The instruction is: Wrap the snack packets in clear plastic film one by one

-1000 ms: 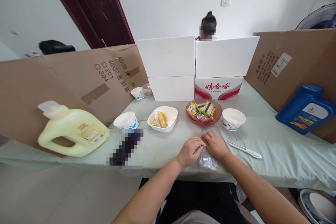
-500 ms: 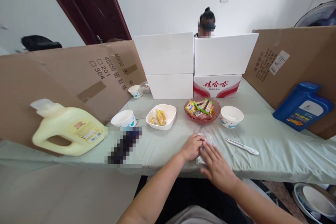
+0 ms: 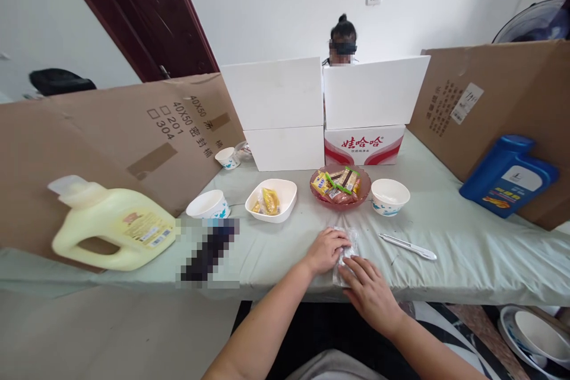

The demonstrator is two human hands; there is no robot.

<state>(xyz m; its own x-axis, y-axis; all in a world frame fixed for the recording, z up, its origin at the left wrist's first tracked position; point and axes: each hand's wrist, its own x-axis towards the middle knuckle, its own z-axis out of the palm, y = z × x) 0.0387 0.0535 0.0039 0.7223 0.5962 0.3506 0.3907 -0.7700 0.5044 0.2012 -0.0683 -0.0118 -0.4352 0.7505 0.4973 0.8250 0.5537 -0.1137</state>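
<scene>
A small clear plastic bag [image 3: 346, 250] lies near the front edge of the table, which is covered by a pale green cloth [image 3: 445, 231]. My left hand [image 3: 326, 249] rests on the bag's left side with its fingers curled over it. My right hand [image 3: 370, 292] lies flat at the bag's near end, fingers stretched out and touching it. A white pen-like tool [image 3: 407, 246] lies just right of the bag. Behind it stand a red dish of wrapped snacks [image 3: 340, 184], a white bowl with yellow packets [image 3: 271, 199] and a paper bowl [image 3: 390, 196].
A yellow jug [image 3: 111, 228] lies at the left and a blue jug [image 3: 507, 175] leans at the right. Cardboard sheets [image 3: 146, 130] and white boxes [image 3: 285, 113] wall the table. Another person sits behind the boxes. Two more paper cups [image 3: 208, 205] stand at the left.
My right hand has slid from the bag's far end back toward me and now lies flat at its near end. My left hand stays on the bag.
</scene>
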